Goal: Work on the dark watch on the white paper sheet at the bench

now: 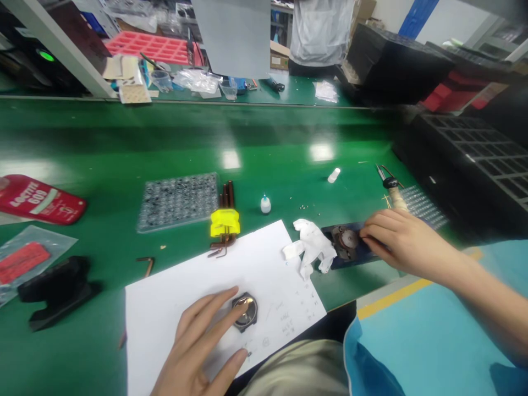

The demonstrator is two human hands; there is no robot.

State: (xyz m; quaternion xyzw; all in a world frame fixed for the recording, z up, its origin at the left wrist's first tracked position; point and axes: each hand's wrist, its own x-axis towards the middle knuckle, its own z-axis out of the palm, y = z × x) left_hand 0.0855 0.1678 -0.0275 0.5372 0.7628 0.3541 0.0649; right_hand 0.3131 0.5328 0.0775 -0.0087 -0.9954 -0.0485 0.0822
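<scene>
Bench: green work surface [289,143] carrying all items listed below.
Left hand: left hand [202,346] lies flat on the white paper sheet [264,264], fingers spread and loose; the fingertips touch a small round metal part with a dark rim [245,311]. Nothing is clamped.
Round part: sits on the sheet near its front edge, just beside faint handwritten marks.
Right hand: right hand [398,239] reaches to the right side of the bench, fingers curled together over a dark blue fixture plate [358,250]; the fingertips rest against a round motor-like component [345,240] seated on that plate. Whether it is gripped or only touched cannot be told.
Cloth: crumpled white wipe [311,246] lies between the sheet and the blue plate, touching both.
Hex keys: set of hex keys in a yellow holder [225,223], at the sheet's far edge.
Parts tray: clear blister tray [178,201], left of the hex keys.
Small bottles: white dropper bottle [265,204] behind the sheet; a white cap [334,175] farther right.
Adhesive: red Loctite bottle [39,199] lying on its side at far left.
Black block: dark holder [55,289] at front left.
Background: person in a white top [319,27] stands beyond the bench.
</scene>
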